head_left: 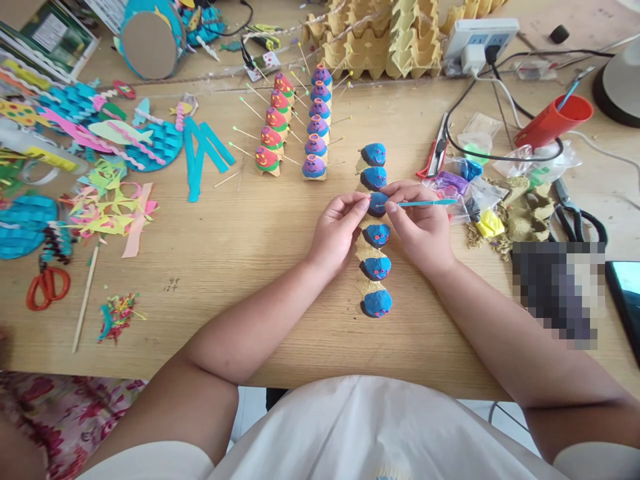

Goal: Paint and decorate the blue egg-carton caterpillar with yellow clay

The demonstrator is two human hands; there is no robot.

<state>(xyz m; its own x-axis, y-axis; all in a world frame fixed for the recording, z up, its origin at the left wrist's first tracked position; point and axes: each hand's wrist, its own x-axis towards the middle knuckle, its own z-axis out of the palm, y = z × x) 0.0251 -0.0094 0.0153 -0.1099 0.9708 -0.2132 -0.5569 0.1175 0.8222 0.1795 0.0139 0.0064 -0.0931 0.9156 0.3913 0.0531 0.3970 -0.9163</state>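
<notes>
A strip of egg-carton bumps coated in blue clay (377, 269) runs front to back on the wooden table. Several bumps carry small faces. Beside the third bump from the back, my right hand (423, 220) holds a thin blue tool (430, 202), its tip over the blue clay. On the strip's other side, my left hand (340, 230) has thumb and index finger pinched together by the same bump; a tiny reddish bit shows at the fingertips. Further back left stand a purple-and-blue strip (317, 127) and a red-and-green strip (273, 127), both with pins sticking out.
Scissors (49, 287), a wooden stick (86, 297) and paper scraps (110, 207) lie left. Egg cartons (357, 40) are at the back. On the right are a red cutter (434, 150), a red cup (555, 121), clay bags, black-handled scissors (575, 217) and a phone (625, 293).
</notes>
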